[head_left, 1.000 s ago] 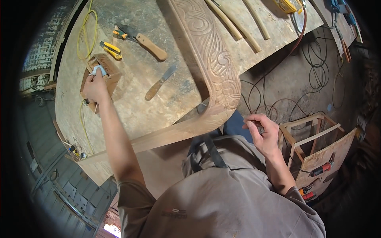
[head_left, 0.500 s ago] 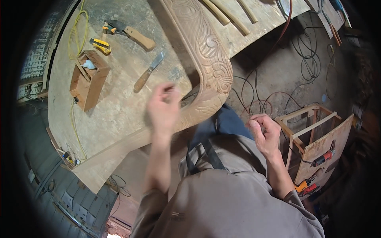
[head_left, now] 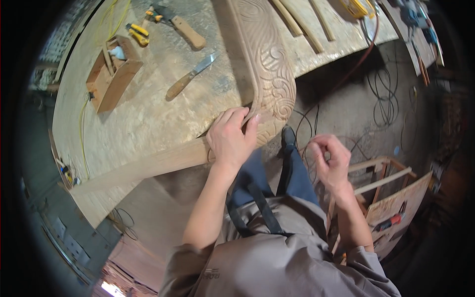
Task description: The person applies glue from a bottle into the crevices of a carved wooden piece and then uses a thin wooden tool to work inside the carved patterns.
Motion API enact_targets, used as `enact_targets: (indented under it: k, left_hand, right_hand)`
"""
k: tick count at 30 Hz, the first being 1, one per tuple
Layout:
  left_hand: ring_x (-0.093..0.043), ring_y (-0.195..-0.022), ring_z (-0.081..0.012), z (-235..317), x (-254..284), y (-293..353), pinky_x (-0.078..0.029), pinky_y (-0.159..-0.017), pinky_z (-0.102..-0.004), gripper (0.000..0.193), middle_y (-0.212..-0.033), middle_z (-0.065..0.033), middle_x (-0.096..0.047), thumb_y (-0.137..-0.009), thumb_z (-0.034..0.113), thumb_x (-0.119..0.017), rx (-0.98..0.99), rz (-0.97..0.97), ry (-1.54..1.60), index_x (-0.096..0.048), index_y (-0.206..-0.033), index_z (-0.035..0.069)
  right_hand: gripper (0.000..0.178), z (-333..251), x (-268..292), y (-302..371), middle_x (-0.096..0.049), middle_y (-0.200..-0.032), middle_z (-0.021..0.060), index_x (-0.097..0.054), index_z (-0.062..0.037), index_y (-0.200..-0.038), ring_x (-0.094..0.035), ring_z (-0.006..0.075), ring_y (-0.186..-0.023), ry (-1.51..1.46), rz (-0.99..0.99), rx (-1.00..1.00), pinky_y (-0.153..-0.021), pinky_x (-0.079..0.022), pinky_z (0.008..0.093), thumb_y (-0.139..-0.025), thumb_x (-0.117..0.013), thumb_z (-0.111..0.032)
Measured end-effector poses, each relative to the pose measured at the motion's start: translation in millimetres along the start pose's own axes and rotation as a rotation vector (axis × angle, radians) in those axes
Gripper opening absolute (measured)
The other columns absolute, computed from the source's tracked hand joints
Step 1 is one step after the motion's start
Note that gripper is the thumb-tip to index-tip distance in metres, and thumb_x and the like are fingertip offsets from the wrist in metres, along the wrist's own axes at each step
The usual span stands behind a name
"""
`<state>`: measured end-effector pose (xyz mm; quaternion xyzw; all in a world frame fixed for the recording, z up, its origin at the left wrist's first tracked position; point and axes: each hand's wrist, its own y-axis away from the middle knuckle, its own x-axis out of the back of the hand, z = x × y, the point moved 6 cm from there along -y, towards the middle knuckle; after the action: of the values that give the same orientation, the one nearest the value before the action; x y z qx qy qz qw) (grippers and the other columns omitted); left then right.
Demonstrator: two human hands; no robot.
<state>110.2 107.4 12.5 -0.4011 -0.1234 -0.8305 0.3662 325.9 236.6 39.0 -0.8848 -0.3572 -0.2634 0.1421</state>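
A curved wooden rail [head_left: 269, 74] carved with scrolls and leaves lies along the table; it bends at the near corner into a plainer arm [head_left: 148, 163] running left. My left hand [head_left: 231, 137] is on the rail at this bend, fingers over its inner edge and thumb toward the carving. My right hand [head_left: 330, 161] hovers in the air to the right, apart from the rail. Its fingers are curled in toward the thumb, and whatever they may hold is too small to make out. A wooden-handled knife [head_left: 190, 77] lies on the tabletop beyond my left hand.
On the table [head_left: 163, 123] are a wooden box [head_left: 118, 79], a yellow cutter [head_left: 138, 34] and a broad wooden-handled scraper [head_left: 188, 32]. Wooden strips [head_left: 297, 24] lie at the back. Cables [head_left: 386, 94] coil on the floor near a wooden stand [head_left: 396, 198] with a red power tool [head_left: 388, 222].
My left hand has moved right and come down onto the rail's bend. My right hand stays raised and curled. The whole view has shifted a little.
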Motion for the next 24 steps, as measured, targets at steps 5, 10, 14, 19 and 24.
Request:
enact_targets:
  k: [5,10,14,19,24]
  left_hand:
    - [-0.071,-0.086,-0.0323,6.1,-2.0,2.9,-0.055,-0.076,-0.0389,0.014,-0.097,-0.0137,-0.076,-0.089,0.006,-0.069,-0.107,0.136,0.055,-0.075,-0.100,0.002]
    - [-0.070,-0.082,-0.0314,7.3,2.8,9.5,-0.055,-0.074,-0.0369,0.014,-0.095,-0.0132,-0.076,-0.086,0.002,-0.068,-0.109,0.222,0.003,-0.075,-0.098,0.002]
    - [-0.070,-0.082,-0.0313,10.6,4.5,10.8,-0.055,-0.074,-0.0364,0.014,-0.095,-0.0140,-0.075,-0.085,-0.002,-0.067,-0.108,0.249,0.004,-0.074,-0.097,0.000]
    - [-0.068,-0.090,-0.0346,24.8,-0.5,25.0,-0.055,-0.081,-0.0404,0.023,-0.102,-0.0164,-0.073,-0.077,-0.001,-0.071,-0.181,0.394,0.070,-0.069,-0.100,-0.001]
    - [-0.061,-0.111,-0.0322,42.7,-23.4,39.3,-0.046,-0.098,-0.0430,0.055,-0.128,-0.0126,-0.065,-0.064,0.019,-0.090,-0.193,0.319,-0.179,-0.072,-0.115,0.009]
  right_hand:
    - [0.018,43.0,30.7,-103.1,-0.068,-0.108,0.0139,-0.066,-0.0006,-0.106,-0.069,0.0241,-0.082,0.175,0.126,0.168,-0.067,-0.057,0.0318,-0.091,-0.074,0.002]
    - [0.025,60.3,20.0,-181.6,-0.067,-0.114,0.0155,-0.065,-0.0048,-0.117,-0.067,0.0360,-0.098,0.501,0.201,0.342,-0.081,-0.056,0.0429,-0.094,-0.073,-0.013]
    - [0.030,73.0,8.4,-208.3,-0.068,-0.113,0.0158,-0.066,-0.0075,-0.120,-0.068,0.0370,-0.100,0.611,0.150,0.327,-0.082,-0.056,0.0457,-0.095,-0.073,-0.022]
    - [0.031,80.0,4.6,-221.9,-0.069,-0.110,0.0158,-0.066,-0.0096,-0.122,-0.069,0.0387,-0.096,0.718,0.046,0.267,-0.080,-0.057,0.0474,-0.096,-0.071,-0.026]
    - [0.028,83.1,-4.4,-230.6,-0.071,-0.106,0.0157,-0.067,-0.0096,-0.119,-0.071,0.0390,-0.093,0.759,0.059,0.281,-0.078,-0.057,0.0474,-0.097,-0.068,-0.027]
